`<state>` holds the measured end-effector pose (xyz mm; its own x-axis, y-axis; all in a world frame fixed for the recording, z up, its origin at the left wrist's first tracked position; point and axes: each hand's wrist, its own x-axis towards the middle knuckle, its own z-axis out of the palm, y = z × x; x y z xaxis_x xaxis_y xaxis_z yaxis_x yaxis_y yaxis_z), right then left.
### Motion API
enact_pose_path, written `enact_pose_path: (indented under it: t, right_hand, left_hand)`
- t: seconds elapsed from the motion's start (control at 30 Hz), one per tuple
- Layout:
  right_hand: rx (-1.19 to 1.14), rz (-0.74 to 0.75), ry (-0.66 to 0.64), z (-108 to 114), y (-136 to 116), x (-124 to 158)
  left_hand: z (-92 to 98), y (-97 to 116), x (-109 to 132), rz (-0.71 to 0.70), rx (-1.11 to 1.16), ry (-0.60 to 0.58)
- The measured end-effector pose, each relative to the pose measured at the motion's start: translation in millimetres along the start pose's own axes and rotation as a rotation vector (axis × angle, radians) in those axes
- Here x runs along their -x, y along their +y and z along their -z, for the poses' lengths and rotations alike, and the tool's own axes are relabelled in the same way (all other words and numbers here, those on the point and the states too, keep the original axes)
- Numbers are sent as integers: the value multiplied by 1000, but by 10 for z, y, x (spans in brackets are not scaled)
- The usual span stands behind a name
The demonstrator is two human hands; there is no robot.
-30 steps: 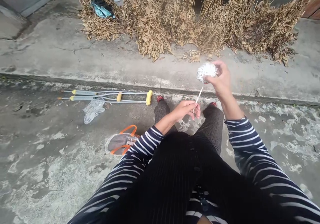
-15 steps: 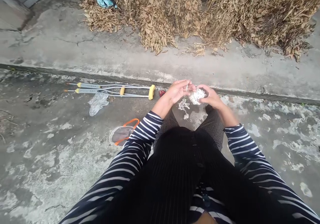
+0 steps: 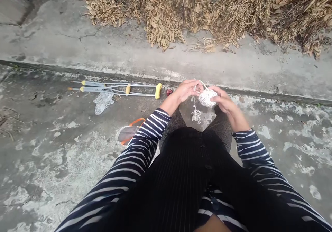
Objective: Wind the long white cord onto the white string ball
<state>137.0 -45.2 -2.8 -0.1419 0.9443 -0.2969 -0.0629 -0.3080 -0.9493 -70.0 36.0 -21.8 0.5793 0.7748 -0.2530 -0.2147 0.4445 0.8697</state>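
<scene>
My right hand (image 3: 225,102) is closed around the right side of a ball of white cord (image 3: 206,97). From the ball a strand of cord (image 3: 203,84) arches over to my left hand (image 3: 187,90), whose fingers are curled and pinch it. Below the left fingers the cord hangs down to a loose, tangled bunch (image 3: 196,116) between my knees. Both hands are in front of my lap, close together, with the ball between them.
Two metal crutches (image 3: 114,89) with yellow pads lie at the left by a clear plastic bag (image 3: 103,102). Nearer me is a slipper with orange straps (image 3: 127,134). A concrete ledge (image 3: 129,61) runs across, with dried plants (image 3: 166,21) on it.
The ball has turned in my right hand, and a strand now loops between it and my left hand. The hanging tangle has shifted slightly right and down.
</scene>
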Motion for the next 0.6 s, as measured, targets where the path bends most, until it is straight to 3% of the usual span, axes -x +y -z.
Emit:
enact_pose_path:
  t: [0.1, 0.2, 0.5, 0.6]
  right_hand:
    - [-76, 46, 44, 69, -180, 24]
    - [-134, 81, 63, 48, -344, 49]
    - [-118, 238, 43, -202, -884, 172]
    - [-130, 262, 58, -258, -1069, 225]
  left_hand:
    - [101, -53, -77, -40, -169, -73]
    - [155, -241, -162, -44, -244, -78]
    - [395, -877, -336, -24, -422, 200]
    - [409, -1079, -369, 12, -493, 198]
